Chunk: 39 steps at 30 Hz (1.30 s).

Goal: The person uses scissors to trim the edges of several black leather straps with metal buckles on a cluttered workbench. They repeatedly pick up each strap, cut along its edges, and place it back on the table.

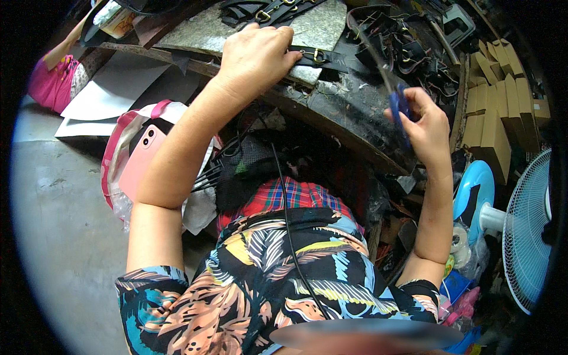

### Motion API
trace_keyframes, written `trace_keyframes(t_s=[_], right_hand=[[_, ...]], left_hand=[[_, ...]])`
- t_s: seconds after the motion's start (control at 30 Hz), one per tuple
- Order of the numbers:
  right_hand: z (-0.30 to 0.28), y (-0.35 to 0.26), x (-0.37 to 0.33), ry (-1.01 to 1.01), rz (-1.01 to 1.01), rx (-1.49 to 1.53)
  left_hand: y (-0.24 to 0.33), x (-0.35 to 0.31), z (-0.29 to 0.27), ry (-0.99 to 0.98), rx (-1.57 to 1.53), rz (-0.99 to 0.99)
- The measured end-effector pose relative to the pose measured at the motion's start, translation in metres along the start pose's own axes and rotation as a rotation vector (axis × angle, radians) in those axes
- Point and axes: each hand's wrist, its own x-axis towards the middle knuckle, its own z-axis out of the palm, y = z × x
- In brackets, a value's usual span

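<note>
- The left hand (257,53) is curled over one end of a black strap (331,60), the thumb laid against it; the undersides of the fingers are hidden from me.
- That strap lies on the far part of the counter (349,112), running right from the hand across the edge of a pale slab (198,32), a gold buckle (319,56) on top.
- The right hand (427,127) is raised near the counter's right side, well apart from the left, its fingers closed around the blue handles of the scissors (400,109).
- The blades point far and left; they are too blurred for me to tell whether they are parted.
- More black straps with metal fittings (272,10) lie on the slab, beyond the left hand.
- A dark tangle of straps (408,44) is heaped at the far right, past the scissors.
- Cardboard boxes (494,118) stand packed together at the right, with a fan (526,231) nearer.
- Left of the left forearm, a pink phone (141,158) shows at a white and pink bag (112,163).
- Farther left are white sheets (112,89) and a person in pink (52,86).
</note>
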Motion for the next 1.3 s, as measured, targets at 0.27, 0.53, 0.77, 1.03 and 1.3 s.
trace_keyframes(t_s=[0.27,0.53,0.77,1.03,1.3], right_hand=[[-0.015,-0.015,-0.019,-0.066,0.021,-0.463],[-0.026,-0.016,-0.032,-0.030,-0.017,-0.619],[-0.007,-0.018,-0.032,0.013,-0.168,-0.632],[-0.002,-0.020,-0.035,-0.048,-0.139,-0.671],[-0.013,-0.030,-0.023,-0.086,-0.001,-0.551]], left_hand=[[0.007,0.005,0.018,0.180,-0.222,0.471],[0.021,0.004,0.014,0.207,-0.107,0.437],[0.033,0.019,0.015,0.192,0.090,0.471],[0.028,0.025,0.020,0.213,0.050,0.446],[0.027,0.028,0.019,0.151,0.050,0.452]])
